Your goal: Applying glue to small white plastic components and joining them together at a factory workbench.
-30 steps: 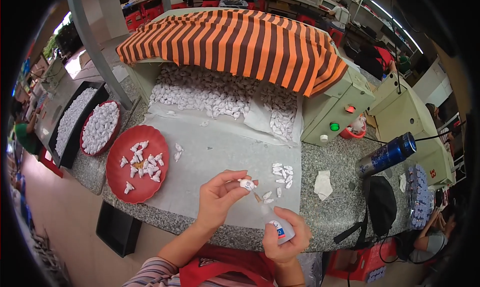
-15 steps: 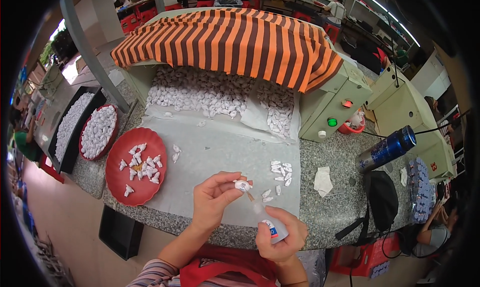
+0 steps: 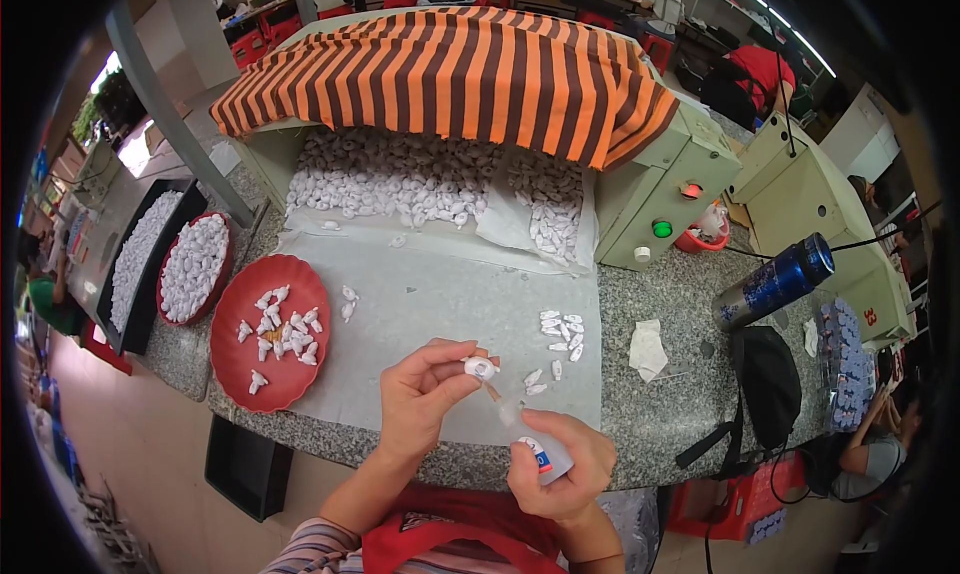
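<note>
Between the thumb and fingers of my left hand [image 3: 422, 389] is a small white figurine piece [image 3: 479, 368], held up over the paper. My right hand [image 3: 570, 464] is wrapped round a translucent squeeze bottle [image 3: 548, 458] with a blue and white label. The bottle tilts up to the left, and its thin brownish nozzle [image 3: 492, 390] comes close to the underside of the piece; whether they touch I cannot tell. Small white parts [image 3: 563, 332] lie on the paper to the right of my hands. A red scalloped plate [image 3: 238, 346] with several white figurines [image 3: 289, 336] stands to the left.
White paper [image 3: 400, 304] covers the granite worktop. Behind it, a pale machine [image 3: 680, 184] under a striped cloth [image 3: 450, 79] holds many white pieces. A heaped red bowl [image 3: 195, 269] and black tray [image 3: 150, 244] stand left. A blue bottle [image 3: 775, 281] and black bag [image 3: 765, 384] lie right.
Both hands, with the figurine piece and the squeeze bottle, have shifted very slightly left. The view has tilted a little. A person in red at the upper right shows more fully.
</note>
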Tool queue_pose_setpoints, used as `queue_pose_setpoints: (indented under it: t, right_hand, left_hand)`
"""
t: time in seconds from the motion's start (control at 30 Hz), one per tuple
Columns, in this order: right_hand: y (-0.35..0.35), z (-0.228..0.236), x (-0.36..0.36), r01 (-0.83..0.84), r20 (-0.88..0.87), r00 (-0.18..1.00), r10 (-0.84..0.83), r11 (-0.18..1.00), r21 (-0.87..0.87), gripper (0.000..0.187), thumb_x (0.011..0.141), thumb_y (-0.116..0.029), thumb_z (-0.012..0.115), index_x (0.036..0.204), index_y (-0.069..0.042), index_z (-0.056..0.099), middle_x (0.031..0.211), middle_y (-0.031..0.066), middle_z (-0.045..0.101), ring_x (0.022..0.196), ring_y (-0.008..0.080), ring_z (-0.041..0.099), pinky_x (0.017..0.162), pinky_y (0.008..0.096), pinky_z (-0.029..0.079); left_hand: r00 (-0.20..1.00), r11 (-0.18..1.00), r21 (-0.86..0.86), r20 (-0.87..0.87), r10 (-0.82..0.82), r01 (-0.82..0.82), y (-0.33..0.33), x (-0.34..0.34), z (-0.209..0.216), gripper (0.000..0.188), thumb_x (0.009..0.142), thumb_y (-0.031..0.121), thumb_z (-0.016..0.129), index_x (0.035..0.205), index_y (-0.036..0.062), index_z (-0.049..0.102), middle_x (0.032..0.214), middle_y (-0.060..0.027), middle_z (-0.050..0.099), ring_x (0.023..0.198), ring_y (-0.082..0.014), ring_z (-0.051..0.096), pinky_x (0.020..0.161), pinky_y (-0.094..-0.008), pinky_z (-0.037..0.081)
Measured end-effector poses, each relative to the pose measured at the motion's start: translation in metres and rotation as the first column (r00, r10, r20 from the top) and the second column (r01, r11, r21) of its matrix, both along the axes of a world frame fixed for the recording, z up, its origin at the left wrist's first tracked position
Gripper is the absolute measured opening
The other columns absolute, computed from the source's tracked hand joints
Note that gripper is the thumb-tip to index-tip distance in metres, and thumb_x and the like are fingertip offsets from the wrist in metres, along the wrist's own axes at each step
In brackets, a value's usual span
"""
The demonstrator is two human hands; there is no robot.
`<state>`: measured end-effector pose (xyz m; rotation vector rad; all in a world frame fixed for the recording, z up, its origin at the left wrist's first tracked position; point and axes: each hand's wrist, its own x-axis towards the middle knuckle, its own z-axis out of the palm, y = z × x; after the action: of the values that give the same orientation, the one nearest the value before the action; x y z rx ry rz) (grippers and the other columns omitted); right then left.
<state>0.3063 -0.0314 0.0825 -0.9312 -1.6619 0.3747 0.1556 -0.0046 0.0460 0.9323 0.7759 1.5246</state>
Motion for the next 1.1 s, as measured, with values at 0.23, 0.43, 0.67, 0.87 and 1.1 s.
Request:
queue_pose_setpoints:
  t: [0.23,0.43,0.67,0.87,1.1]
  right_hand:
    - [0.0014,-0.0002,0.0015,0.033,0.015,0.999,-0.033,0.999,-0.001,0.023,0.062,-0.004,0.061,0.084,0.003,0.06,0.07,0.0142,0.062,0.057,0.0241,0.062,0.053,0.028,0.049]
    - [0.0005,-0.0012,0.0019,0.034,0.006,0.999,-0.034,0.999,0.037,0.022,0.062,-0.004,0.061,0.083,0.003,0.06,0.069,0.0134,0.062,0.054,0.023,0.061,0.05,0.0278,0.048]
    - [0.0001,-0.0001,0.0024,0.049,0.015,0.999,-0.049,0.998,0.03,0.022,0.061,-0.005,0.062,0.082,0.002,0.06,0.068,0.0129,0.062,0.053,0.0228,0.061,0.049,0.0279,0.047]
    - [-0.0008,0.0019,0.0015,0.029,0.036,0.999,-0.029,0.999,0.018,0.023,0.06,-0.004,0.061,0.082,0.002,0.06,0.068,0.0127,0.062,0.053,0.0229,0.061,0.05,0.0277,0.047]
    - [-0.0013,0.0033,0.001,0.01,0.041,0.999,-0.009,1.0,-0.018,0.022,0.06,-0.004,0.061,0.082,0.001,0.061,0.067,0.0125,0.062,0.053,0.0225,0.061,0.05,0.0275,0.047]
  left_hand:
    - [0.997,0.999,0.038,-0.063,0.038,-0.036,-0.0003,-0.001,0.0001,0.028,0.073,-0.011,0.059,0.1,-0.0048,0.056,0.094,-0.0138,0.057,0.091,-0.0279,0.061,0.081,-0.0356,0.05]
    - [0.997,0.998,0.057,-0.067,0.045,-0.041,-0.001,-0.0003,-0.0003,0.028,0.073,-0.012,0.058,0.1,-0.0045,0.056,0.095,-0.0138,0.057,0.091,-0.0274,0.06,0.08,-0.035,0.05]
    - [0.995,0.997,0.057,-0.081,0.049,-0.045,-0.0008,-0.0003,-0.0002,0.028,0.073,-0.012,0.058,0.1,-0.0045,0.056,0.095,-0.0141,0.057,0.092,-0.0273,0.06,0.081,-0.0349,0.05]
    - [0.995,0.997,0.048,-0.075,0.058,-0.054,-0.0009,-0.0015,-0.0019,0.027,0.073,-0.011,0.058,0.1,-0.0046,0.056,0.096,-0.0147,0.057,0.091,-0.0274,0.06,0.08,-0.0347,0.05]
    - [0.992,0.996,0.079,-0.117,0.052,-0.043,-0.0027,-0.0027,-0.0014,0.027,0.074,-0.011,0.058,0.1,-0.0052,0.056,0.096,-0.0153,0.057,0.092,-0.0273,0.06,0.078,-0.0351,0.05]
